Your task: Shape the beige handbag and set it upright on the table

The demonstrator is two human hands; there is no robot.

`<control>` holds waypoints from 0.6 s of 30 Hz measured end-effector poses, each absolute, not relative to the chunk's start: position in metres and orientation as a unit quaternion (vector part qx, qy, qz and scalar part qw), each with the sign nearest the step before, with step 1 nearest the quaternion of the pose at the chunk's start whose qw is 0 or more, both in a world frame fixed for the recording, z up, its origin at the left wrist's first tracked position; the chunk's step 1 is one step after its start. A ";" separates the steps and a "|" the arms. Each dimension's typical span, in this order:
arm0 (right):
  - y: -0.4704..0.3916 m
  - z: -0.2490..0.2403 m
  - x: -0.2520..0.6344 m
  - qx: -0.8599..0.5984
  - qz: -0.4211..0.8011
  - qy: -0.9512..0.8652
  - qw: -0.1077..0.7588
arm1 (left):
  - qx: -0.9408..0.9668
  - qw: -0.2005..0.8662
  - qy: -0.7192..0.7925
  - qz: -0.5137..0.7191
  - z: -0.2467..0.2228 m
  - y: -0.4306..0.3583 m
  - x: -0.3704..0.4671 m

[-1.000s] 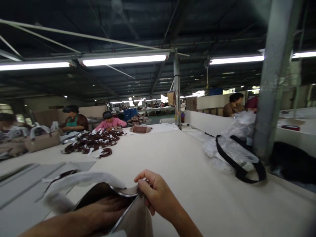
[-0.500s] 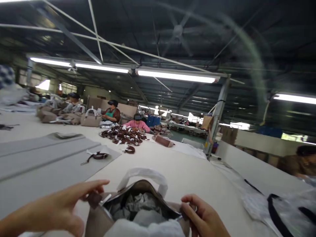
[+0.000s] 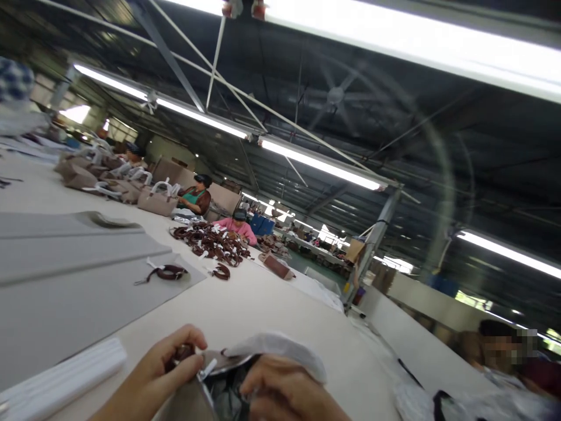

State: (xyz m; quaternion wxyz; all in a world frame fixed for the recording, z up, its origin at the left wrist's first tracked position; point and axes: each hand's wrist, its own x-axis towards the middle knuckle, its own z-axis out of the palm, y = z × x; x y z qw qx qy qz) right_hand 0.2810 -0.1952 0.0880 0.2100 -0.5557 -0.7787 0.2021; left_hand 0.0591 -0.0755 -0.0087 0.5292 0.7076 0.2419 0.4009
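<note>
A taupe handbag (image 3: pixel 184 403) with a white-wrapped handle (image 3: pixel 280 351) sits at the bottom edge of the head view, its mouth open on grey stuffing paper. My left hand (image 3: pixel 153 380) pinches the bag's zipper end, where a small dark brown tab and a metal pull show. My right hand (image 3: pixel 284 394) rests over the bag's opening and rim, its fingers curled on the edge just below the wrapped handle.
The long cream table (image 3: pixel 263 304) runs away from me. Grey sheets (image 3: pixel 65 280) lie at left with a brown strap (image 3: pixel 166 272) on them. A pile of brown straps (image 3: pixel 210 242) and several finished bags (image 3: pixel 155 202) sit farther back. Workers sit at the far side.
The camera tilted up and left. My left hand closed onto the zipper end of the bag. My right hand moved from the bag's right rim to over its opening.
</note>
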 end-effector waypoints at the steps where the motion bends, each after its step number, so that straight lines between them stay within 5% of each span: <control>1: -0.188 0.089 0.270 -0.545 0.174 -0.796 0.199 | 0.691 0.532 0.239 0.427 -0.012 -0.077 0.064; 12: -0.154 0.096 0.224 -0.413 -0.256 -0.867 -0.110 | 0.633 0.535 0.222 0.513 -0.004 -0.082 0.077; 18: -0.160 0.140 0.202 -0.368 -0.266 -0.862 -0.224 | 0.623 0.532 0.240 0.521 0.025 -0.071 0.082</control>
